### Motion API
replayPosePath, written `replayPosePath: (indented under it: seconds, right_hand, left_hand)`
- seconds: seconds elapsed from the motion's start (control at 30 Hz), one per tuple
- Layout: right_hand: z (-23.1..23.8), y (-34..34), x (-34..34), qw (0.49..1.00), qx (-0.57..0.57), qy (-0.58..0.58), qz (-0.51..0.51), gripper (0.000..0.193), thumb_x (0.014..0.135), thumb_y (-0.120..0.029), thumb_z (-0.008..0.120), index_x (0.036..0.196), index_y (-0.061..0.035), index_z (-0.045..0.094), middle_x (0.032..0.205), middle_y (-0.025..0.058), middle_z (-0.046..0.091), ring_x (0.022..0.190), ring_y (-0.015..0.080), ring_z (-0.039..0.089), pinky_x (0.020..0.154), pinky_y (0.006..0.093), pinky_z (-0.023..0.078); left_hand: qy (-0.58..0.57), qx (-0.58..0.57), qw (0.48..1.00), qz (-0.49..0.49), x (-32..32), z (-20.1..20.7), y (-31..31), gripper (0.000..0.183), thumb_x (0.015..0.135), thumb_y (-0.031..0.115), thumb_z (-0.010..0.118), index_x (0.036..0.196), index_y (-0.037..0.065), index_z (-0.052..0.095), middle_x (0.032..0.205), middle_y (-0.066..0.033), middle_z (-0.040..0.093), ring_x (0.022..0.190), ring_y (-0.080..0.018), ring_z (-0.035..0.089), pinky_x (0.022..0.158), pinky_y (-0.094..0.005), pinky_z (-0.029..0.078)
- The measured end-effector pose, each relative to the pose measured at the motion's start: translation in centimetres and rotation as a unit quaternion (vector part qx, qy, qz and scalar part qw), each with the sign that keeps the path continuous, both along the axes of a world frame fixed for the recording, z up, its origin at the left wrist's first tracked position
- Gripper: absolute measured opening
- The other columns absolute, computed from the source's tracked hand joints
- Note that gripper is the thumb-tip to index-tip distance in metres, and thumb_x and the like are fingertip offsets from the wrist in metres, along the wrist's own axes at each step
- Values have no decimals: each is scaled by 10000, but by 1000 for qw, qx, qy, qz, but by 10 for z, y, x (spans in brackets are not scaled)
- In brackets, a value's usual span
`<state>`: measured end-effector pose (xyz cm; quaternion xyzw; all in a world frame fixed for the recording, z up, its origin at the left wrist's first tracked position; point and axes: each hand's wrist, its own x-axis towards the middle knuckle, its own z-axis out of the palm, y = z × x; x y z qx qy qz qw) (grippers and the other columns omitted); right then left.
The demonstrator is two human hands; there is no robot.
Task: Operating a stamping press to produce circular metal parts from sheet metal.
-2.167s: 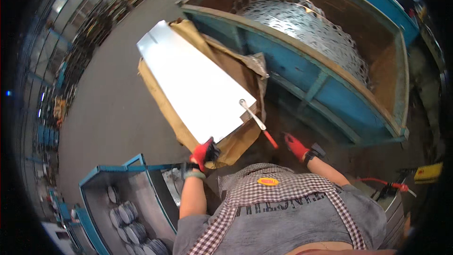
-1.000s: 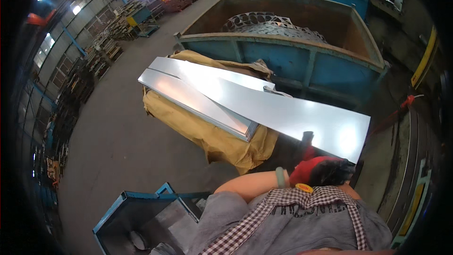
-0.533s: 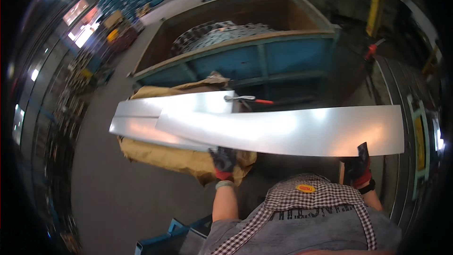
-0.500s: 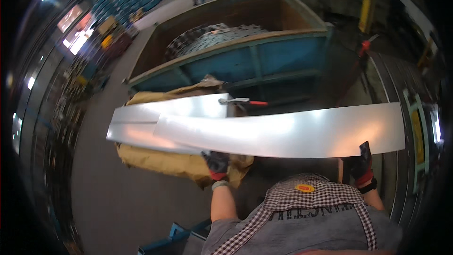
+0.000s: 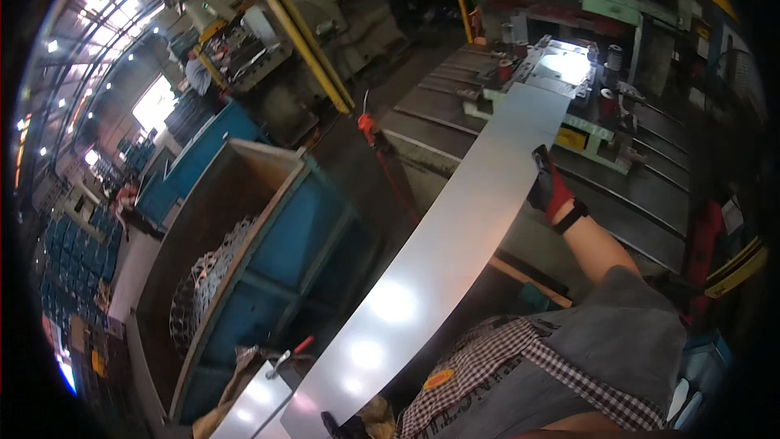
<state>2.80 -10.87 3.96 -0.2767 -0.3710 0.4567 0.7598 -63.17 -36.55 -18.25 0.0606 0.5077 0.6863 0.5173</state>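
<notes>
A long, shiny sheet metal strip (image 5: 439, 252) runs diagonally from the lower left up to the press. Its far end lies at the die (image 5: 561, 69) on the press bed. In a black and red glove, my right hand (image 5: 554, 189) grips the strip's right edge near the die, thumb on top and the other fingers hidden beneath. At the strip's near end, my left hand (image 5: 345, 428) holds the edge, mostly cut off by the frame, with a dark gloved fingertip over the metal. More flat sheets (image 5: 256, 406) lie under and beside that end, on brown wrapping paper.
A blue scrap bin (image 5: 301, 236) with perforated metal scrap (image 5: 213, 272) stands left of the strip. A red-handled tool (image 5: 288, 355) rests on the stacked sheets. Yellow posts (image 5: 309, 53) rise behind. The slotted press bed (image 5: 642, 211) extends to the right.
My view and body have turned right toward the press. The strip has swung from lying across the stack to pointing at the die, both hands still on it.
</notes>
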Motion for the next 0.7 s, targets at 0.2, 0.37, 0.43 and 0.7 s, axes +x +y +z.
replayPosePath:
  seconds: [0.2,0.37,0.43,0.7]
  right_hand:
    - [-35,31,112,987,-28,104,-123,491,929,-463,389,1191,-61,490,1073,51,580,930,170,567,807,311,463]
    - [-54,19,116,975,-12,188,-117,421,915,-410,461,1136,-59,533,1022,39,600,895,153,571,778,312,467]
    - [-87,32,136,975,-15,180,-128,417,919,-398,456,1135,-50,535,1050,36,591,901,161,568,803,317,462]
    - [-49,13,56,965,-121,231,-40,448,907,-462,444,1147,-93,526,943,22,604,786,138,558,690,292,466]
  left_hand:
    - [77,-79,979,-171,109,62,82,451,707,407,689,874,4,572,762,-64,481,631,-188,452,629,-308,450]
    - [113,-66,963,-234,179,85,118,425,729,376,673,907,4,571,802,-73,498,677,-195,467,659,-315,451]
    - [122,-64,956,-260,201,91,130,415,737,364,666,920,4,570,818,-77,505,696,-197,473,671,-317,452]
    - [153,-71,930,-327,233,99,130,378,771,314,639,973,3,568,883,-93,532,771,-208,497,719,-328,454]
